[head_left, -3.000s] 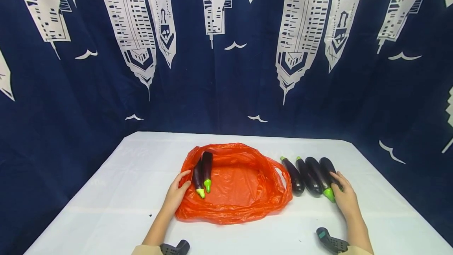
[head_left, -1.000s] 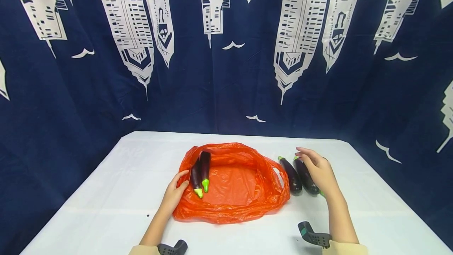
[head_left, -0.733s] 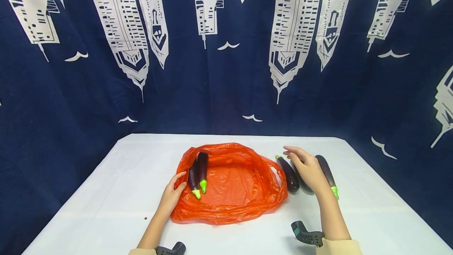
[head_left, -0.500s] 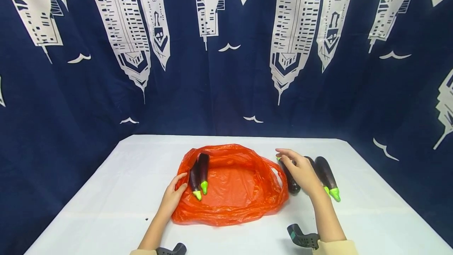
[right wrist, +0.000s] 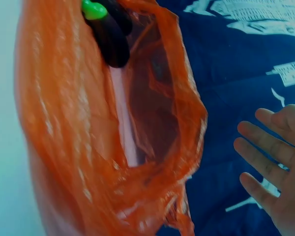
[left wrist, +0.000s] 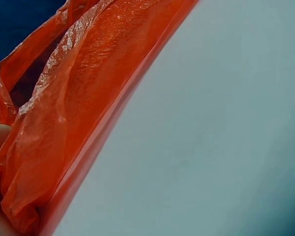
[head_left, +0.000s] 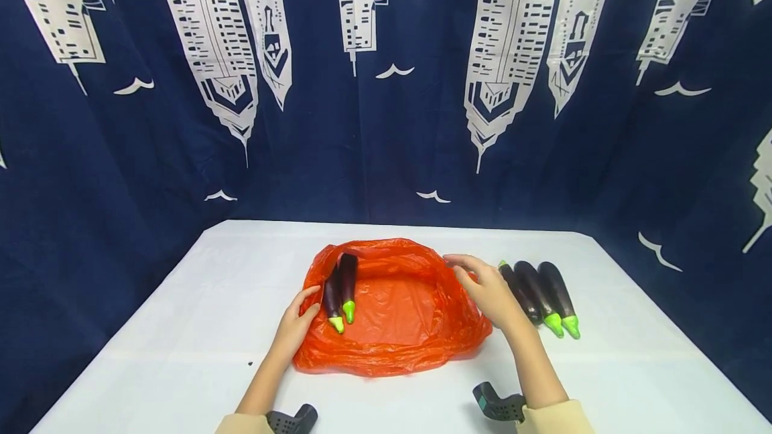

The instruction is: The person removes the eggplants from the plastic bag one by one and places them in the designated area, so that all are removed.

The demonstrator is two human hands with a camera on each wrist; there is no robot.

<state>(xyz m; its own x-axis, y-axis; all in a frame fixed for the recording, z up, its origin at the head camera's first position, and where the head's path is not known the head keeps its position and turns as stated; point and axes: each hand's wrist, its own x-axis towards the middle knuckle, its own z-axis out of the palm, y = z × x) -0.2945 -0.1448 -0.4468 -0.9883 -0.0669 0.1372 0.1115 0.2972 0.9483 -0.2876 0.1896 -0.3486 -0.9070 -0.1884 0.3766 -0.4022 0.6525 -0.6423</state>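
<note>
A red plastic bag (head_left: 392, 357) lies with its mouth spread wide on the table. Two eggplants with green stem ends are inside at its left, a darker eggplant (head_left: 348, 280) and another eggplant (head_left: 331, 297) beside it. My left hand (head_left: 293, 330) holds the bag's left rim between thumb and fingers. Over the bag's right side hovers my right hand (head_left: 491, 293), fingers extended; nothing is in it in the right wrist view. Three eggplants show to its right: one partly covered eggplant (head_left: 520, 290), a middle eggplant (head_left: 539, 293) and an outer eggplant (head_left: 557, 293).
The white table (head_left: 181, 327) ends at a dark blue curtain (head_left: 362, 153) printed with white buildings. Black trackers are strapped at both wrists, the right tracker (head_left: 497, 404) and the left tracker (head_left: 293, 420). A tiny dark speck lies left of the bag.
My right hand has left the outer eggplants and moved left, across the row, to the bag's right side. The eggplants at right are uncovered again. My left hand stays on the rim.
</note>
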